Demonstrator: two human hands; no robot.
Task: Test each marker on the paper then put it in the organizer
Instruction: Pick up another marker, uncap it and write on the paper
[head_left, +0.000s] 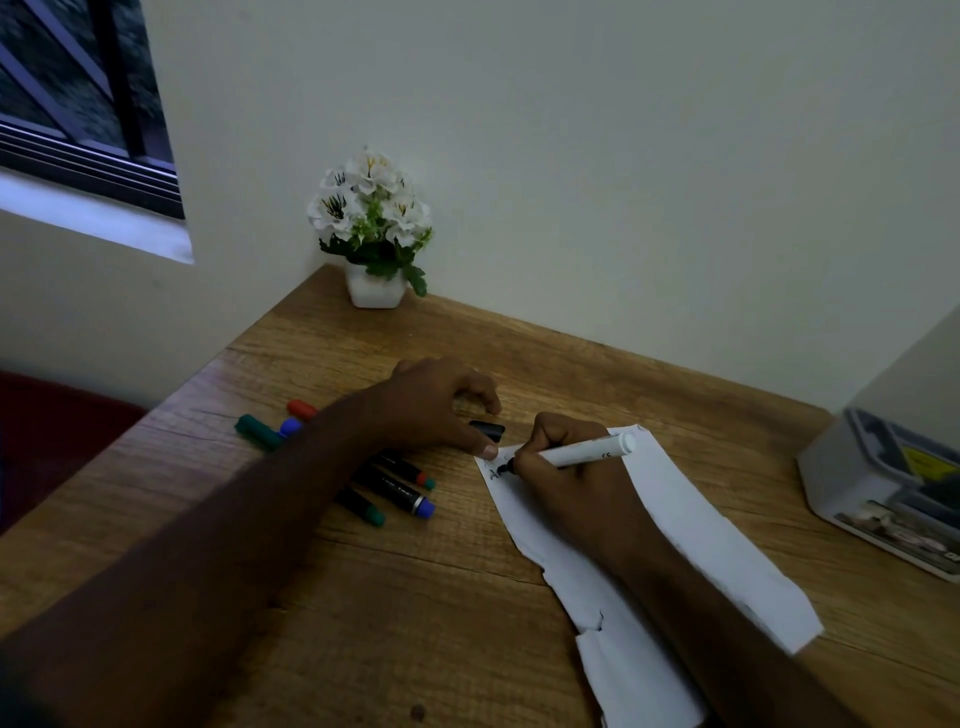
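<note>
The white marker (582, 453) is grasped by the right hand (566, 467) with its tip on the paper (717, 545), whose far left corner is pinned by the released left hand (441, 410)

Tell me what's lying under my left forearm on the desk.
Three capped markers cross beneath the left forearm: red, green and blue ends poke out both sides. Their middles are covered.

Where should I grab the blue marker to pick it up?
Grab the blue marker by its dark barrel, near the blue end. It lies flat between two other markers and under the left arm, so come down from above, fingers pinching its two long sides.
</note>
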